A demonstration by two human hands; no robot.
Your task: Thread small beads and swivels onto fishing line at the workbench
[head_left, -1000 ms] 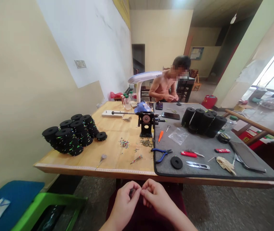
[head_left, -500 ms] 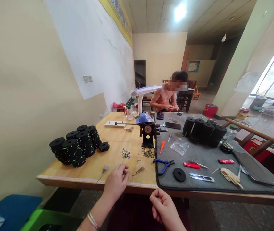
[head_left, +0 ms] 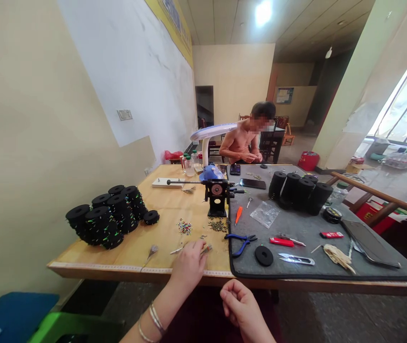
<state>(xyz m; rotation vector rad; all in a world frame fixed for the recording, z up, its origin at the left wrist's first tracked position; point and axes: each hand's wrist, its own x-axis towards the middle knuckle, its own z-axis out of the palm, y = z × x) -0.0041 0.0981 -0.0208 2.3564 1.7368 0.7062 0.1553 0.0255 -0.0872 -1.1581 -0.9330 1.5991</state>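
Observation:
My left hand (head_left: 188,263) reaches onto the front edge of the wooden table (head_left: 135,250), fingers bent down over a small thin float-like piece (head_left: 207,248) lying there; I cannot see a firm grip on it. A thin pale stick (head_left: 176,250) lies just left of the fingers. My right hand (head_left: 241,305) hangs below the table edge with its fingers curled in, and what it holds, if anything, is hidden. A pile of small coloured beads (head_left: 185,226) sits a little beyond my left hand.
Stacks of black foam spools (head_left: 105,214) stand left; more black spools (head_left: 301,189) sit on the grey mat (head_left: 313,228). A black hand-crank winder (head_left: 217,191), blue pliers (head_left: 241,240), red cutter (head_left: 281,242), snips (head_left: 296,259), and phones lie around. A person sits at the far end.
My hands parted from each other in my lap. The left hand rose to the table and slid right toward the small float piece. The right hand stayed low, curled.

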